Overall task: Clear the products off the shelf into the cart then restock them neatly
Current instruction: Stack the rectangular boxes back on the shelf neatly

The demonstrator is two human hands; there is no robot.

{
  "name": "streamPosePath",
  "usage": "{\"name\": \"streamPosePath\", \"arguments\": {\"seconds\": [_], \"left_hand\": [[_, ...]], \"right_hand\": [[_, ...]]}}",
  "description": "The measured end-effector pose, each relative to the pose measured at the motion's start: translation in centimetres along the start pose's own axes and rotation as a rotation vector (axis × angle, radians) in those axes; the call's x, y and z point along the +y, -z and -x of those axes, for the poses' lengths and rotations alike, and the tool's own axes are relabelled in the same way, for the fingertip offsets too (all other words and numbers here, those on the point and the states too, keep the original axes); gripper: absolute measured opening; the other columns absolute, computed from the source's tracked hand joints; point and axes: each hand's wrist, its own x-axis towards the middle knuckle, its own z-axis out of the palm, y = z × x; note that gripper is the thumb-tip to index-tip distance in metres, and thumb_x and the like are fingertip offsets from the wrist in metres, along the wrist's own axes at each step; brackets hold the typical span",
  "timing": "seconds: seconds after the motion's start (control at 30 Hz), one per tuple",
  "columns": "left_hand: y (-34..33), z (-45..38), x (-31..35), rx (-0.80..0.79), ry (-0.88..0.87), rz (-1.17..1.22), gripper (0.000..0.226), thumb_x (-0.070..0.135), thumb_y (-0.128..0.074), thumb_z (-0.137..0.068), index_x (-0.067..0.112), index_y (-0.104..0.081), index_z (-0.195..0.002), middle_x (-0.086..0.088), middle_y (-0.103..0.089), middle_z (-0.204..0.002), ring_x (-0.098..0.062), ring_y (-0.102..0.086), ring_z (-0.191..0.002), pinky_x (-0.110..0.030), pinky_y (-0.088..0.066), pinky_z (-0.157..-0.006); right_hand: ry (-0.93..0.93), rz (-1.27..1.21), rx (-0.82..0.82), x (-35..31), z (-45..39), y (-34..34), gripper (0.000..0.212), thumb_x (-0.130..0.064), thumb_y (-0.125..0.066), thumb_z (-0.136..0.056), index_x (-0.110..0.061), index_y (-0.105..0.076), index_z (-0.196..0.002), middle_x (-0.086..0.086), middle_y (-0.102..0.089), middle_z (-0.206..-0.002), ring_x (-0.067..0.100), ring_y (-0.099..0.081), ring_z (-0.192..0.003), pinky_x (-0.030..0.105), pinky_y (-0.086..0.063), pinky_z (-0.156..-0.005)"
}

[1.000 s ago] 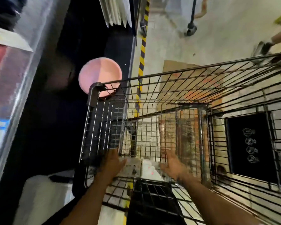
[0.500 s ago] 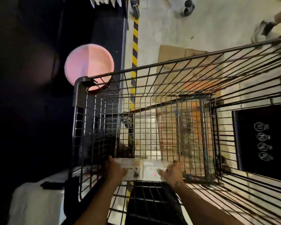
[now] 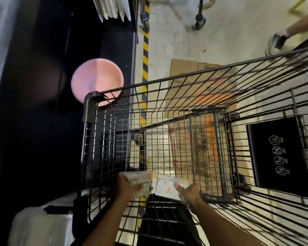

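Observation:
Both my arms reach down into the black wire cart [image 3: 91, 110]. My left hand [image 3: 125, 188] grips the left end of a pale boxed product [image 3: 144, 181], and my right hand [image 3: 188, 191] holds the right end of a second white box [image 3: 165, 187] with red specks. The two boxes sit side by side between my hands, near the cart's bottom at its near end. The rest of the cart's basket holds nothing else that I can see.
A dark shelf unit [image 3: 43, 121] stands to the left with a pink round dish [image 3: 97, 81] on it. Flattened cardboard [image 3: 185, 71] lies on the floor under the cart. A yellow-black stripe [image 3: 145, 55] runs along the floor. Another person's foot [image 3: 276, 43] is at the top right.
My hands went from reaching open toward the boxes to holding them at both ends, and the boxes have come up slightly. The view has shifted a little.

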Motion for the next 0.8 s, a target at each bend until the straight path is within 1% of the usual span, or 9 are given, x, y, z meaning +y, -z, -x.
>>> {"name": "streamPosePath", "arguments": {"seconds": [0.07,0.13,0.27,0.4,0.47,0.5,0.57,0.67,0.8], "left_hand": [[-0.1,0.6,0.3,-0.026,-0.013,0.044,0.055,-0.004,-0.076,-0.072,0.008,-0.034,-0.104,-0.013,-0.049,-0.114,-0.019,-0.047,-0.095,-0.031,-0.041,-0.074],[0.0,1.3,0.9,-0.011,-0.034,0.082,0.055,-0.001,-0.075,-0.075,0.005,-0.036,-0.114,-0.017,-0.048,-0.122,-0.025,-0.049,-0.102,-0.032,-0.042,-0.079],[1.4,4.1,2.4,0.039,-0.062,0.178,0.067,0.012,-0.075,-0.08,-0.006,-0.038,-0.132,-0.023,-0.049,-0.131,-0.034,-0.051,-0.117,-0.035,-0.045,-0.087],[3.4,7.9,3.2,0.189,-0.214,0.447,0.061,-0.003,-0.077,-0.073,-0.007,-0.045,-0.125,-0.02,-0.057,-0.121,-0.026,-0.056,-0.103,-0.017,-0.052,-0.071],[4.4,10.5,3.5,0.225,-0.273,0.574,0.055,-0.003,-0.077,-0.072,-0.006,-0.05,-0.119,-0.017,-0.06,-0.116,-0.025,-0.059,-0.098,-0.024,-0.054,-0.074],[4.8,11.8,3.5,0.23,-0.298,0.641,0.054,-0.001,-0.079,-0.071,-0.003,-0.051,-0.118,-0.018,-0.062,-0.115,-0.027,-0.061,-0.097,-0.029,-0.056,-0.076],[5.5,14.5,3.2,0.262,-0.326,0.747,0.058,0.011,-0.084,-0.069,-0.001,-0.055,-0.117,-0.017,-0.065,-0.11,-0.026,-0.064,-0.093,-0.025,-0.057,-0.069],[6.0,19.0,2.2,0.306,-0.382,0.836,0.068,0.034,-0.088,-0.058,0.005,-0.058,-0.112,-0.012,-0.068,-0.105,-0.02,-0.066,-0.089,-0.026,-0.056,-0.068],[6.1,25.7,0.1,0.339,-0.435,0.996,0.046,0.01,-0.079,-0.073,0.008,-0.055,-0.112,-0.008,-0.068,-0.1,-0.015,-0.067,-0.084,-0.019,-0.053,-0.057]], "right_hand": [[0.044,-0.034,-0.026,-0.5,0.7,0.3,0.032,-0.02,-0.072,-0.084,0.003,-0.055,-0.096,0.01,-0.06,-0.08,0.012,-0.06,-0.061,0.01,-0.042,-0.04],[0.112,-0.059,-0.033,-1.5,1.7,1.1,0.029,-0.015,-0.07,-0.085,0.01,-0.059,-0.096,0.011,-0.063,-0.074,0.007,-0.058,-0.048,0.014,-0.042,-0.039],[0.249,-0.128,-0.075,-4.8,4.3,3.7,0.027,-0.01,-0.067,-0.086,0.005,-0.06,-0.107,0.02,-0.069,-0.1,0.02,-0.069,-0.074,0.026,-0.057,-0.055],[0.449,-0.148,-0.166,-9.4,8.7,7.4,0.02,-0.005,-0.064,-0.086,0.001,-0.056,-0.104,0.009,-0.067,-0.098,0.011,-0.068,-0.076,0.018,-0.056,-0.06],[0.559,-0.11,-0.193,-11.3,11.0,9.4,0.015,0.0,-0.062,-0.086,0.003,-0.057,-0.1,0.007,-0.064,-0.096,0.016,-0.064,-0.086,0.014,-0.052,-0.066],[0.63,-0.083,-0.212,-12.0,12.1,10.4,0.019,0.001,-0.062,-0.086,0.007,-0.057,-0.103,0.01,-0.065,-0.099,0.019,-0.064,-0.09,0.013,-0.052,-0.064],[0.727,-0.059,-0.247,-13.1,14.7,12.3,0.027,-0.002,-0.062,-0.087,0.009,-0.054,-0.11,0.01,-0.066,-0.105,0.013,-0.067,-0.084,0.008,-0.048,-0.055],[0.853,-0.023,-0.3,-13.7,18.9,15.0,0.021,-0.01,-0.061,-0.089,-0.005,-0.054,-0.109,0.005,-0.066,-0.104,0.012,-0.065,-0.083,0.005,-0.046,-0.053],[1.036,0.086,-0.353,-14.0,24.2,16.8,0.021,-0.018,-0.064,-0.088,-0.014,-0.056,-0.107,0.01,-0.068,-0.108,0.015,-0.068,-0.091,0.013,-0.051,-0.059]]}}
